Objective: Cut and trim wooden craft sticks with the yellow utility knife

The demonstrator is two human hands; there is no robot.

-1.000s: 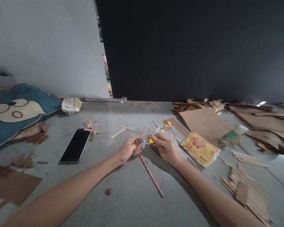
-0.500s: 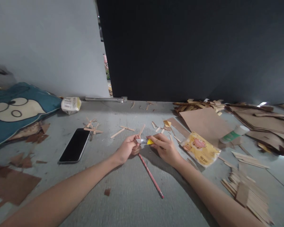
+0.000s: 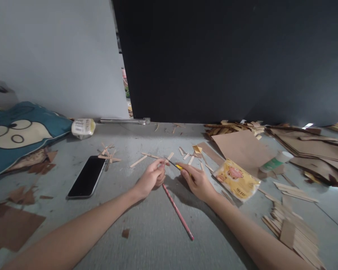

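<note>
My left hand [image 3: 152, 176] is closed around a wooden craft stick [image 3: 170, 156], whose far end sticks out past the fingers. In my right hand [image 3: 198, 182] is a yellow utility knife [image 3: 180, 167], its thin blade pointing left and seen nearly edge-on. The blade tip lies at the stick beside my left fingertips; whether it touches the wood I cannot tell. Below my left hand a red pencil [image 3: 178, 213] lies on the table, slanting down to the right. Two loose craft sticks [image 3: 138, 161] lie just beyond the left hand.
On the left are a phone [image 3: 86, 177], a small assembly of joined sticks [image 3: 109, 155] and a blue cushion [image 3: 25, 131]. To the right lie a yellow tissue pack [image 3: 238, 180], a glue stick [image 3: 275, 162], brown cardboard [image 3: 242, 148] and piled craft sticks [image 3: 298, 236]. A dark panel [image 3: 231, 60] stands behind.
The knife has turned in my right hand, so the blade's broad side no longer faces me. My left hand still holds the stick. The view has shifted slightly.
</note>
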